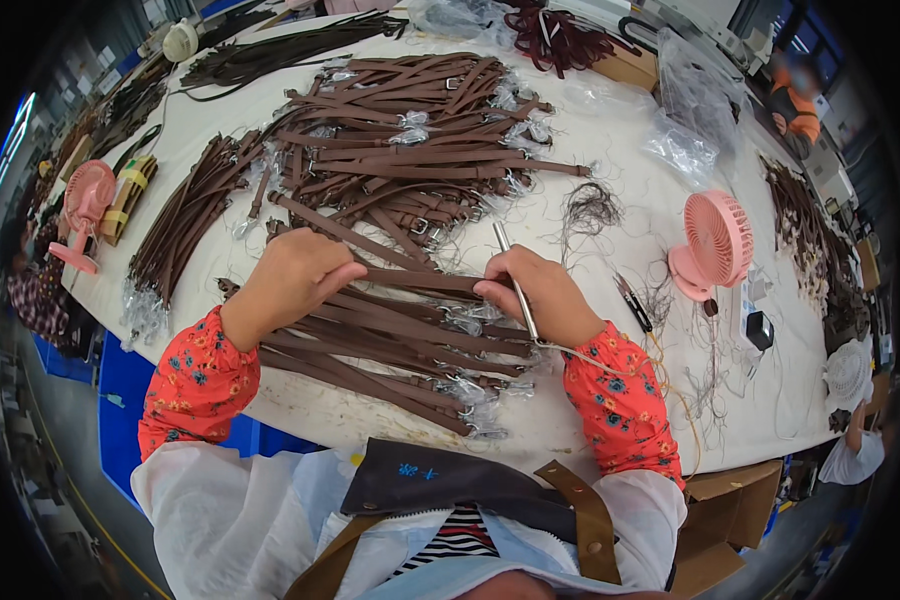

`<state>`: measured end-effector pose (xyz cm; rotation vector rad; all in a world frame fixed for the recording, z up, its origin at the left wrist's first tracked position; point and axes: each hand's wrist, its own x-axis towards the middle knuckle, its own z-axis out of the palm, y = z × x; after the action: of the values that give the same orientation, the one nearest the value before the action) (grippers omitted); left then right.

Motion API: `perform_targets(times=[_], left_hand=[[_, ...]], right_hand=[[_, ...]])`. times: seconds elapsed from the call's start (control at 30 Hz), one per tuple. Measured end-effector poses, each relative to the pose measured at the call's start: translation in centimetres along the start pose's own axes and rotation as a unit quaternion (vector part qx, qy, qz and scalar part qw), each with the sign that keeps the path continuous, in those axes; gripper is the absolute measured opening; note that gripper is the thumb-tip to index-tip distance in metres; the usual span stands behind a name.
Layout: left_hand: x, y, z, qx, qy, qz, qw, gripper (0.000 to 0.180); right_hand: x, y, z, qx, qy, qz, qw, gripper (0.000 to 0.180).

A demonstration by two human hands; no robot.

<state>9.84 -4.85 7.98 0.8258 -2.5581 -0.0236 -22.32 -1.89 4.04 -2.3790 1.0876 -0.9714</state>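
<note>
Both arms (202, 375) bent inward, left hand (288, 278) and right hand (550, 298) seemingly pinching one brown strap (420, 280), metal rod (525, 310) in right

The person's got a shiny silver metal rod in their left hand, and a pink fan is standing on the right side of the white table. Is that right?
Not quite: the silver metal rod is in the right hand, as the head view shows. The pink fan does stand on the right side of the white table.
</note>
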Motion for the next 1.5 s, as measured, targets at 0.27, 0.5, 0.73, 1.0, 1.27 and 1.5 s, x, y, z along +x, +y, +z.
perform_targets(times=[0.27,0.5,0.73,1.0,1.27,1.5], left_hand=[[-1.4,-1.2,4.2,-0.122,0.019,-0.128,0.984,0.011],[2.6,-1.1,4.7,-0.088,-0.008,-0.029,0.996,0.032],[-0.3,-0.4,6.7,0.033,-0.079,-0.027,0.996,0.028],[-2.1,1.8,5.4,0.005,-0.117,-0.060,0.991,0.019],[3.8,-3.4,2.3,0.016,-0.039,-0.110,0.993,0.031],[14.2,-9.3,9.8,0.162,-0.013,-0.035,0.986,0.085]], right_hand=[[-3.9,-0.9,2.8,0.054,0.011,0.028,0.998,0.013],[-2.8,-0.7,1.6,-0.025,0.081,-0.062,0.995,0.020],[-3.5,1.0,3.5,-0.118,0.056,0.019,0.991,0.013],[-4.1,-0.4,3.5,-0.148,0.043,0.022,0.988,0.010],[-4.4,-0.3,3.9,-0.135,0.058,0.014,0.989,0.014],[-4.7,0.0,3.7,-0.095,0.084,0.005,0.992,0.029]])
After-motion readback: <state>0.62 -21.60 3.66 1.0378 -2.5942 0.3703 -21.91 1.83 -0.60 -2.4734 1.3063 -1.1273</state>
